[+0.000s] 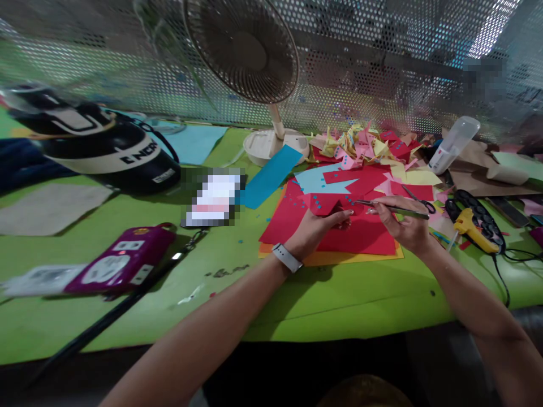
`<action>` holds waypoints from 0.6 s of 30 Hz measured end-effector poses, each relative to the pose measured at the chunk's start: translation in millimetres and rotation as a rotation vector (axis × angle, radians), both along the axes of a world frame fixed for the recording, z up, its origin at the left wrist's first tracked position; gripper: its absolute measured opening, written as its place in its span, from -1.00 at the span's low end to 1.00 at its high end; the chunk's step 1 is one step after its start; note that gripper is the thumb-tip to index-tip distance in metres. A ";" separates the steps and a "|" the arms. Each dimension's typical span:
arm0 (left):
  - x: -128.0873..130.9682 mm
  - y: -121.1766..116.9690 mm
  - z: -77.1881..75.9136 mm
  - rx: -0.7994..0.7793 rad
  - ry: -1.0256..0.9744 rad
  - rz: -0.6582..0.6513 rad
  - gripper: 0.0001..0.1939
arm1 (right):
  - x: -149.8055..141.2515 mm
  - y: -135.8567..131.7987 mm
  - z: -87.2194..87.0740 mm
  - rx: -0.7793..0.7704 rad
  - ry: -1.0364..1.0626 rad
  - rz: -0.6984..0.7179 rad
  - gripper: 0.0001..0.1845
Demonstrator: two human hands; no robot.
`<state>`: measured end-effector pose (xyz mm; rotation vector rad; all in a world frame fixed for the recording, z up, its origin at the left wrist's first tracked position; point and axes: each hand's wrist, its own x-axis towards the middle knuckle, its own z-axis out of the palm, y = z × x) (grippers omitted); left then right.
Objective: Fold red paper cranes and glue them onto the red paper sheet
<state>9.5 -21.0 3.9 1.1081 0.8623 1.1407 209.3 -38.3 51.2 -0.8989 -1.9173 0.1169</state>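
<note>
1. Two bare forearms (220,322) reach across the near edge of our green counter (348,311), a pale watch band (287,258) round the left wrist.
2. Just past it, our left hand (316,229) has its grip closed on a red paper piece (326,206), over stacked red sheets (360,244) with a yellow-orange sheet (331,259) peeking out beneath. We judge the piece very light, bendy and easily creased; a soft pinch at the near edge suits it, leaving the dotted part free.
3. Our right hand (405,223) has its grip narrowed round tweezers (399,210), which point leftward with their tips near the red paper piece. We expect them stiff, perhaps slick; midway along the arms is the place to squeeze. We cannot tell whether the tips pinch anything.
4. Blue bits (314,198) lie on and around the piece. They should be nearly weightless, quick to scatter, and best taken by one edge with the tweezers.
5. Farther back, we would lift the flat blue strip (274,178) by its long edges, lest it buckle.
6. Beyond sit loose paper scraps (360,144) and a fan (250,56); any draught could shift such light stuff.
</note>
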 end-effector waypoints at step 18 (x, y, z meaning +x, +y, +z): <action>-0.6 0.2 -2.1 -0.012 -0.105 -0.017 -0.72 | -8.1 16.2 -14.3 -0.518 0.643 0.050 -0.64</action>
